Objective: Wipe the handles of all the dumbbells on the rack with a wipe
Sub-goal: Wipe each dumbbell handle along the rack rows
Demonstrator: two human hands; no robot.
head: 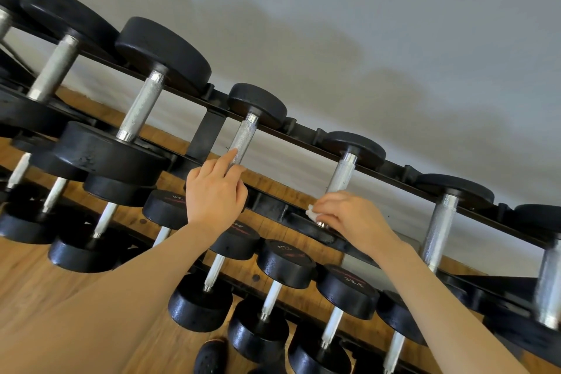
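Room: grey wall (394,24) behind, wood floor (45,276) below; the view is tilted, so the rack (209,127) runs diagonally from upper left to lower right.
Rack: black metal, top row of large dumbbells, at least one lower row of smaller ones – all with black round heads and bare metal handles.
Left hand (215,194): fingers curled around the near end of one top-row handle (243,140), index finger lying straight along the bar. No wipe seen in this hand.
Right hand (349,215): at the near end of the next handle to the right (341,173), fingertips pressed together and pinching a small white wipe (312,212) against the bar, close to the near head.
Wipe location: bunched under the right fingers, only a corner showing.
Handling, wipe: judged soft, light and limp – it needs wrapping round the bar and squeezing to reach the knurling, which will likely snag it.
Handling, dumbbells: judged heavy and stiff; best left seated in the rack and steadied by the handle (heads look too broad to grip).
Progress: the handle under the wipe looks part done; cannot tell which others are finished.
Writing: red marks and numbers on the lower-row heads (285,252), too blurred to read with confidence. No brand legible.
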